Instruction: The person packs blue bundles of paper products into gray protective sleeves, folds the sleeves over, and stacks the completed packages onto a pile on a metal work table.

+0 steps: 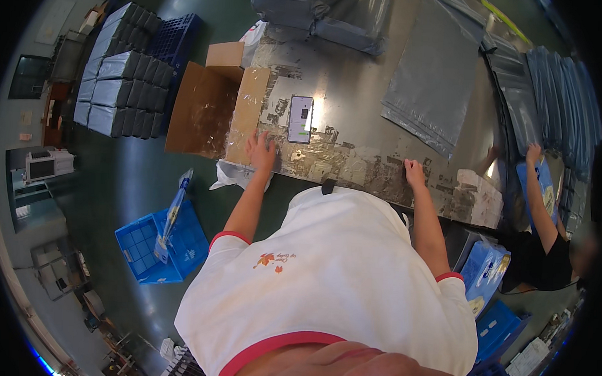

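Observation:
My left hand [261,151] lies with fingers spread on the near left corner of the worktable, at the end of a cardboard flap [249,101]. Over the table's near edge, to the right, my right hand [415,173] is curled closed, with nothing seen in it. A smartphone [301,120] with a lit screen lies on the metal worktable [348,80] between and beyond my hands. Flat grey plastic bags [434,73] are stacked farther back on the right. An open cardboard box [201,113] adjoins the table's left side.
Grey wrapped bundles [122,82] are piled at the far left. A blue crate [163,243] holding a plastic package stands on the floor. At the right, a co-worker's arm [542,203] reaches to a blue package [536,179]. Large grey packages [349,34] sit at the table's back.

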{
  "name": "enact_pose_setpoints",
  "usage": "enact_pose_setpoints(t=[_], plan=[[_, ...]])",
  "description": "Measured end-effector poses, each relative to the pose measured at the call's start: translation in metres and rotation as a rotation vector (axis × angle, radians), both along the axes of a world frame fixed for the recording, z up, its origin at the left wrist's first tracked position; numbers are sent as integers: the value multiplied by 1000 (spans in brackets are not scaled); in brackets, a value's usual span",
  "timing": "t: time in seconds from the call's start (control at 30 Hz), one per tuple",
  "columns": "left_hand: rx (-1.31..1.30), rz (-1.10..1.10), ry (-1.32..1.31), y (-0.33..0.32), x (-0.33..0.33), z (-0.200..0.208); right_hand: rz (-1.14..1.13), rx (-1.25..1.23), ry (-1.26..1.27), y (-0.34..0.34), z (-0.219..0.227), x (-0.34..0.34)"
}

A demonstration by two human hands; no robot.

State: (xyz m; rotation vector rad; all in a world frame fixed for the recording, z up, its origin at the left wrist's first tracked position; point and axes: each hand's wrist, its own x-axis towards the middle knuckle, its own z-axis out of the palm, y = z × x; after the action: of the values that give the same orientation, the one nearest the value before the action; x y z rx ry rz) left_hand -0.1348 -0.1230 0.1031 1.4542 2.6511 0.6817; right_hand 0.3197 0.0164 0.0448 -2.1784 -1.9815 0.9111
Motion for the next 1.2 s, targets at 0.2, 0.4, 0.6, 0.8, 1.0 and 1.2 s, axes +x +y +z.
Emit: enact_pose_setpoints(t=[0.2,0.4,0.6,0.8,1.0,1.2], plan=[[-294,262,49,-23,-10,-14,-33,-12,-13,-2,-1,-3],[-194,337,61,-5,-44,-48,-61,-9,2,-6,8,-6],[-255,337,47,37,-72,-38,-88,-17,-34,-5,9,-10],[-131,257,61,66,-107,-51,-101,-37,-78,-1,5,-12],[-207,159,-176,88,-148,-44,-147,-76,-177,0,5,-20],[-66,86,-372,92,-207,-67,-188,-150,-313,8,9,-34]])
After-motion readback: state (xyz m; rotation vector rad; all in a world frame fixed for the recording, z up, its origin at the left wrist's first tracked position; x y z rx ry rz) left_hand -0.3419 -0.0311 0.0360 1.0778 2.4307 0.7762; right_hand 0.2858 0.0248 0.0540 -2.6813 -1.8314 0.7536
